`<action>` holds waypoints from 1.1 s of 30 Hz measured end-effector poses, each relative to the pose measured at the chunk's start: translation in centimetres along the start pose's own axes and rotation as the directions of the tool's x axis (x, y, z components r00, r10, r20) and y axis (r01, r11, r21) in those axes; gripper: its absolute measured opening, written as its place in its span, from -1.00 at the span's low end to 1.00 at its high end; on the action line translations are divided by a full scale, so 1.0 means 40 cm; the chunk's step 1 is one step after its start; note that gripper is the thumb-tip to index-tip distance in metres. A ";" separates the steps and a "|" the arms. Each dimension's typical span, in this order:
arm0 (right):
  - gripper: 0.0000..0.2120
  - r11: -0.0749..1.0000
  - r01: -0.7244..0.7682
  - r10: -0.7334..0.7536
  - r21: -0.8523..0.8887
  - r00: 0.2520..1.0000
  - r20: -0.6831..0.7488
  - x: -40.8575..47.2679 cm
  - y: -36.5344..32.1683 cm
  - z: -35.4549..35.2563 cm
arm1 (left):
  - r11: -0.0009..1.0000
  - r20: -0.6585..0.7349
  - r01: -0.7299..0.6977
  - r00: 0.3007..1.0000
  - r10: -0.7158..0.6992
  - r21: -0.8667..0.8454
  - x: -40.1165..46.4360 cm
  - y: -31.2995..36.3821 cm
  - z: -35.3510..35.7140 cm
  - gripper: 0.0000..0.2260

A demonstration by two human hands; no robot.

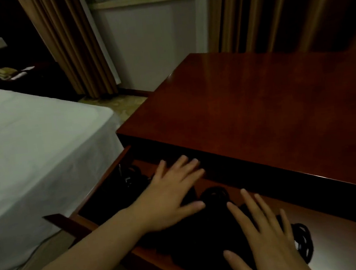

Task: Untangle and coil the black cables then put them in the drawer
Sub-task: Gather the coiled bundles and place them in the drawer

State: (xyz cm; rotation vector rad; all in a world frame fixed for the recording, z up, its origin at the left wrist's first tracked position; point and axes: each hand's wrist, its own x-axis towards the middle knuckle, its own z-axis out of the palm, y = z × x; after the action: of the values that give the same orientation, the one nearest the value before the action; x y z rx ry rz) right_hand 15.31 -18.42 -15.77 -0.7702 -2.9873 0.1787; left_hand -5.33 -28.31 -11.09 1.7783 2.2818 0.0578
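The desk's drawer (pixel 327 224) stands pulled out below the dark red desk top. Black coiled cables (pixel 214 194) lie inside it as a dark heap, with another coil (pixel 303 240) at the right and a smaller bundle (pixel 133 177) at the far left. My left hand (pixel 174 192) hovers flat over the left part of the heap, fingers straight and spread. My right hand (pixel 264 235) lies flat over the near right part, fingers spread too. Whether either palm touches the cables is hidden. Neither hand holds anything.
The desk top (pixel 257 108) reaches back to the brown curtains (pixel 258 9). A bed with a white sheet (pixel 30 139) stands close on the left, a narrow strip of floor (pixel 123 105) between them. A nightstand (pixel 12 73) sits far left.
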 end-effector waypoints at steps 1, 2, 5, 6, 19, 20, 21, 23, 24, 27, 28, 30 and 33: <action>-0.29 0.999 0.047 -0.047 -0.021 0.999 -0.002 -0.001 0.017 -0.011 | 0.997 -0.082 0.078 0.994 -0.078 0.001 -0.008 -0.037 -0.010 -0.20; -0.27 0.994 0.105 -0.105 -0.035 0.994 0.004 -0.003 0.037 -0.024 | 0.987 -0.135 0.162 0.978 -0.159 0.012 -0.019 -0.077 -0.022 -0.12; -0.22 0.986 0.152 -0.140 -0.069 0.978 0.153 -0.009 0.075 -0.063 | 0.925 -0.027 0.369 0.930 -0.368 0.093 -0.057 -0.171 -0.038 -0.08; -0.21 0.988 0.138 -0.124 -0.065 0.975 0.183 -0.014 0.077 -0.063 | 0.916 0.063 0.390 0.916 -0.397 0.098 -0.067 -0.186 -0.034 -0.10; -0.06 0.953 -0.009 -0.075 0.304 0.962 0.264 -0.124 0.154 -0.182 | 0.931 0.000 0.235 0.970 -0.245 -0.280 -0.230 -0.194 -0.026 -0.19; -0.02 0.960 -0.001 -0.099 0.281 0.934 0.342 -0.140 0.146 -0.179 | 0.934 0.055 0.230 0.973 -0.223 -0.274 -0.242 -0.186 -0.023 -0.15; 0.01 0.968 0.075 -0.157 0.240 0.926 0.342 -0.154 0.144 -0.161 | 0.951 0.107 0.211 0.976 -0.191 -0.226 -0.250 -0.176 -0.018 -0.11; 0.02 0.978 0.189 -0.206 0.090 0.949 0.240 -0.168 0.147 -0.133 | 0.983 0.189 0.152 0.973 -0.131 -0.103 -0.251 -0.153 -0.012 -0.04; 0.04 0.984 0.152 -0.172 0.090 0.942 0.288 -0.178 0.147 -0.124 | 0.988 0.223 0.137 0.968 -0.117 -0.075 -0.250 -0.143 -0.012 -0.03; -0.08 0.992 0.113 -0.127 0.063 0.945 0.302 -0.205 0.130 -0.129 | 0.990 0.252 0.100 0.965 -0.073 -0.100 -0.257 -0.116 -0.021 -0.02; -0.16 0.993 0.116 -0.116 0.018 0.952 0.284 -0.221 0.128 -0.125 | 0.992 0.258 0.075 0.965 -0.045 -0.105 -0.262 -0.105 -0.021 -0.03; -0.01 0.999 0.044 -0.034 -0.023 0.946 0.322 -0.252 0.131 -0.089 | 0.995 0.296 0.019 0.955 0.012 -0.102 -0.275 -0.076 -0.010 -0.02; -0.12 0.991 0.056 -0.036 -0.120 0.986 0.163 -0.286 0.162 -0.064 | 0.999 0.278 0.012 0.961 0.002 -0.050 -0.287 -0.059 0.020 -0.02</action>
State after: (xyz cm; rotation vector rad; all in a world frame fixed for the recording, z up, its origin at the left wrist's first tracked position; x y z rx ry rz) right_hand 28.62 -18.09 -14.29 -0.7294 -3.1913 0.0545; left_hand -4.80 -40.02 -10.34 1.6393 2.0664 -0.1265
